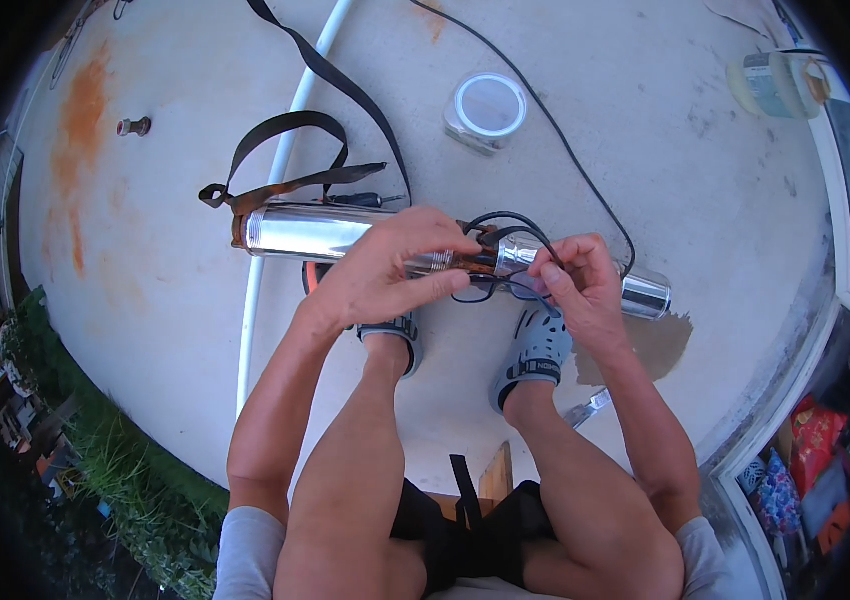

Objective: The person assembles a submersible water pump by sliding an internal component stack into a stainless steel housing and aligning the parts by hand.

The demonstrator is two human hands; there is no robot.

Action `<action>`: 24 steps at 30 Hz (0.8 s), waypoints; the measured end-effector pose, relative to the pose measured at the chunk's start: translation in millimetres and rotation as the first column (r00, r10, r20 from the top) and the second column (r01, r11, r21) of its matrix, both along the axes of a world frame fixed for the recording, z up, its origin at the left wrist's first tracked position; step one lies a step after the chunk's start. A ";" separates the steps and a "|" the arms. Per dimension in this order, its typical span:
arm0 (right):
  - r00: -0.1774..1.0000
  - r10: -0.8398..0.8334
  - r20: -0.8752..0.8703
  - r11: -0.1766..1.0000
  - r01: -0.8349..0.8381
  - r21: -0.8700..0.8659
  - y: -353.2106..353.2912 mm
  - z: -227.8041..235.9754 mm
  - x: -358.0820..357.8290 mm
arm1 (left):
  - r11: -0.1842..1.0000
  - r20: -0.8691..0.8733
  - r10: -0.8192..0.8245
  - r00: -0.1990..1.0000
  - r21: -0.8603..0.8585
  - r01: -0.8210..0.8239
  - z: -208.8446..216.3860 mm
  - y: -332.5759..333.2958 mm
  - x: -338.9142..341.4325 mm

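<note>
Between my hands is a pair of dark-framed eyeglasses (490, 290) with a bluish temple arm. My right hand (583, 290) pinches the glasses at their right side. Thumb and forefinger of my left hand (395, 262) are spread apart, the thumb tip close to the left lens; whether it touches is unclear. Beneath both hands a long shiny metal cylinder (310, 231) lies across the floor, with a rusty section in its middle and rust at its left end. A black cable (520, 218) loops over the cylinder beside my right hand.
A black strap (290, 122) and a white pipe (295, 125) lie beyond the cylinder, near a black-handled tool (365, 199). Farther off stand a clear jar (487, 110) with a white-rimmed lid and a small metal fitting (133, 127). My clogs (537, 350) are close under the cylinder; a wet patch (645, 350) lies right.
</note>
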State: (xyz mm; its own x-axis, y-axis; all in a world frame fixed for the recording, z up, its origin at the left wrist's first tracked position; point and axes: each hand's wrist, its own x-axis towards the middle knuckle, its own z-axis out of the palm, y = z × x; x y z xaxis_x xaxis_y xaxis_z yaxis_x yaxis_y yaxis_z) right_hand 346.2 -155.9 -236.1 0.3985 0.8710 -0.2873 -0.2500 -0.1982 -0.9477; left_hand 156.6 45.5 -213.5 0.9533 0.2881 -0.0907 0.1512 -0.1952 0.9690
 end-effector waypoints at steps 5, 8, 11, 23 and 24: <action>0.999 -0.032 0.005 0.995 0.031 0.099 11.0 17.0 -3.4 | 0.974 -0.071 -0.033 0.997 0.220 0.048 4.9 -15.8 11.6; 0.998 -0.051 0.021 0.983 0.047 0.176 9.5 28.3 -3.4 | 0.979 -0.026 0.015 1.000 0.205 -0.009 17.8 -20.3 6.8; 0.989 -0.104 0.102 0.945 0.067 0.321 8.6 40.0 -1.7 | 0.954 0.103 0.300 0.948 -0.030 -0.298 60.5 -16.2 -13.3; 0.956 -0.276 -0.099 0.833 0.289 0.472 23.6 148.0 -32.8 | 0.684 0.526 0.709 0.471 -0.350 -0.640 149.3 -57.9 -16.2; 0.958 -0.281 -0.057 0.842 0.275 0.464 22.5 159.6 -27.4 | 0.679 0.528 0.718 0.454 -0.388 -0.623 153.5 -53.2 -16.1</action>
State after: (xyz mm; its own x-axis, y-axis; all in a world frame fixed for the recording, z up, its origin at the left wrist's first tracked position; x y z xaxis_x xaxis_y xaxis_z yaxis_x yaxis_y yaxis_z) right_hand 318.8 -133.4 -76.6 0.6449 0.7535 0.1278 -0.2158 0.3400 -0.9153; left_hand 140.6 -7.8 -60.0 0.3105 0.8941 0.3226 -0.4270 -0.1720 0.8877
